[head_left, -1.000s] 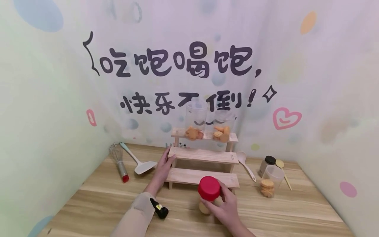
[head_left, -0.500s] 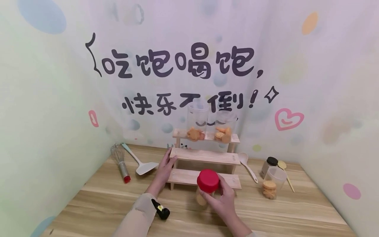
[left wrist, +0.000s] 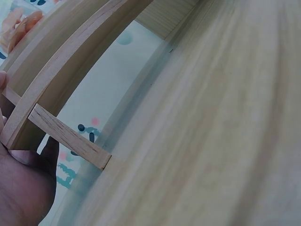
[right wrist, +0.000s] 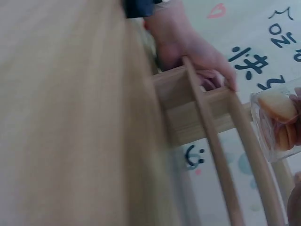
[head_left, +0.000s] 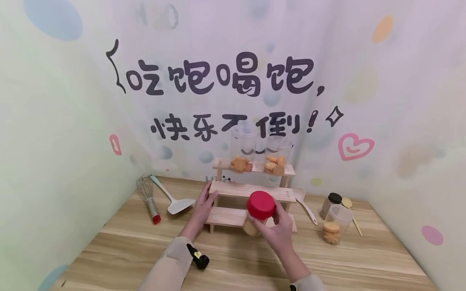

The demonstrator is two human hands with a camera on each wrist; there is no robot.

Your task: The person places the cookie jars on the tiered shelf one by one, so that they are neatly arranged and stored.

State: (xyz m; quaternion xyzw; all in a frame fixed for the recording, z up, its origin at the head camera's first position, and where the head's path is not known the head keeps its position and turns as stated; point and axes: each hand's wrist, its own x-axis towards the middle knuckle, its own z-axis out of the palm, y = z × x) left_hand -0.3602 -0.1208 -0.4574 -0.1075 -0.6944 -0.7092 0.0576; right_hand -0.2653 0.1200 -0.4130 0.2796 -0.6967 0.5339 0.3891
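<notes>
Head view bright, evenly lit, wrist views dimmer, light-brown wood-grain counter [right wrist: 70,117] blurred in right wrist view, pale three-tiered wooden shelf [left wrist: 61,68] bowed in left wrist view.

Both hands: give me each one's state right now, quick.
Left hand: closed, gripping the shelf's end.
Right hand: closed, holding the red-lidded jar.

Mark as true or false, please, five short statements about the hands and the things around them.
The right hand holds the red-lidded jar. True.
The left hand grips the wooden stand. True.
The red-lidded jar sits on the wooden stand's top shelf. False: it is in the right hand.
In the head view, a whisk lies left of the wooden stand. True.
The wooden stand is tipped onto its side. False: it stands upright on the table.
</notes>
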